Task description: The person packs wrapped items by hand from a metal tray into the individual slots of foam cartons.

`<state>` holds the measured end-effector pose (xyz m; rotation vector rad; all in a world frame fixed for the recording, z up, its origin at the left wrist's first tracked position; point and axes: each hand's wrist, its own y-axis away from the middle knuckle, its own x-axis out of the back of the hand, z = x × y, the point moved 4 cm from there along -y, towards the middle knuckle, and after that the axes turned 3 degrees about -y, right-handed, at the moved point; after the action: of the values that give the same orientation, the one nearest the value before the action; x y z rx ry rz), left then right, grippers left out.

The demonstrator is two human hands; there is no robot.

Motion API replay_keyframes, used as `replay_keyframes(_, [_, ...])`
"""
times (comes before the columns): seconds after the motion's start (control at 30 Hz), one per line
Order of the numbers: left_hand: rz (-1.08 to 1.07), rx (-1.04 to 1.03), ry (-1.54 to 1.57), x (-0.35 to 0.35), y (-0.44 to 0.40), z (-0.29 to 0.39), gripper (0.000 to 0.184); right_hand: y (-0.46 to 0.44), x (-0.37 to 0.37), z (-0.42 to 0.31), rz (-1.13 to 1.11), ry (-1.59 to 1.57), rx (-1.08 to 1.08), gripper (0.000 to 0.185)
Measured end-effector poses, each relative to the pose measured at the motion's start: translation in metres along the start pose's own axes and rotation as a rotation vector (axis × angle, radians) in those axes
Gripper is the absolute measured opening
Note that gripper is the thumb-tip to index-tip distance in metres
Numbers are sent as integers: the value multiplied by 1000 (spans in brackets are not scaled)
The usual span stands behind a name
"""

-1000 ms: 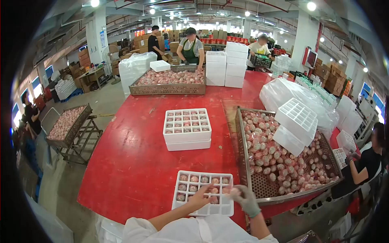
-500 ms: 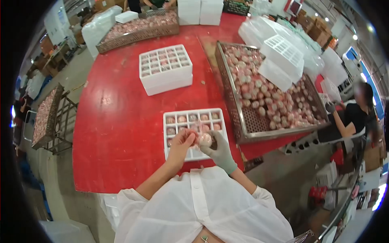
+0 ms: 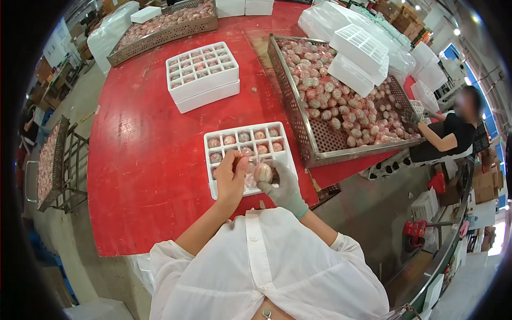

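At the lower centre of the frame, I have a ball [image 3: 263, 172] clamped between the thumb and fingers of the gloved right hand [image 3: 286, 188]. It shows against the near part of the divided white tray [image 3: 242, 128]; I cannot read its height above the dividers. Thumb and forefinger of the bare left hand [image 3: 230, 178] are close together just left of the ball; whether they pinch any film I cannot tell.

Handling, in my judgement: apply light, even pressure, as the round ball could roll out. Keep both wrists above the tray rim and the seated balls [image 3: 229, 140].

Clearances: the metal crate [image 3: 368, 150] stands just beside the tray's right side and limits travel there. The counter's [image 3: 138, 160] near edge passes behind the white shirt [image 3: 266, 245]. Its widest stretch lies left of the tray, below the stacked white trays [image 3: 208, 96].
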<state>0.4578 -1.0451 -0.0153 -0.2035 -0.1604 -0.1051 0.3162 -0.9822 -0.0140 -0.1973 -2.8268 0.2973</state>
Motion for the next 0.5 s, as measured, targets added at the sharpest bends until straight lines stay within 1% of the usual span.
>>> replay_keyframes(0.07, [28, 7, 49, -5, 3, 0, 15, -3, 3, 4, 74, 76, -3, 48])
replay_keyframes(0.1, [58, 14, 95, -6, 4, 0, 16, -3, 2, -3, 139, 223, 130, 49])
replay_keyframes(0.13, [62, 14, 99, -7, 5, 2, 16, -3, 1, -3, 135, 226, 131, 49])
replay_keyframes(0.2, [57, 479, 563, -11, 10, -13, 19, 0, -7, -8, 84, 448, 260, 51])
replay_keyframes(0.23, [60, 482, 563, -11, 11, -19, 19, 1, -12, -6, 80, 447, 259, 51])
replay_keyframes(0.3, [64, 412, 464, -9, 10, -37, 23, 2, -23, 0, 53, 318, 296, 49])
replay_keyframes(0.33, [64, 411, 464, -7, 7, -42, 23, 1, -26, -2, 40, 253, 314, 49])
replay_keyframes(0.37, [31, 365, 405, -5, 4, -45, 23, 3, -26, 1, 10, 81, 97, 49])
replay_keyframes(0.4, [-4, 320, 344, -4, 4, -47, 24, 1, -21, 5, -46, 19, 19, 51])
replay_keyframes(0.43, [-6, 322, 341, -3, 4, -45, 24, -1, -15, 9, -100, -44, -57, 53])
replay_keyframes(0.47, [-35, 292, 289, -3, 4, -41, 24, -2, -14, 14, -112, -133, -48, 53])
replay_keyframes(0.5, [-64, 262, 237, -4, 4, -37, 24, -1, -12, 15, -108, -134, -50, 53])
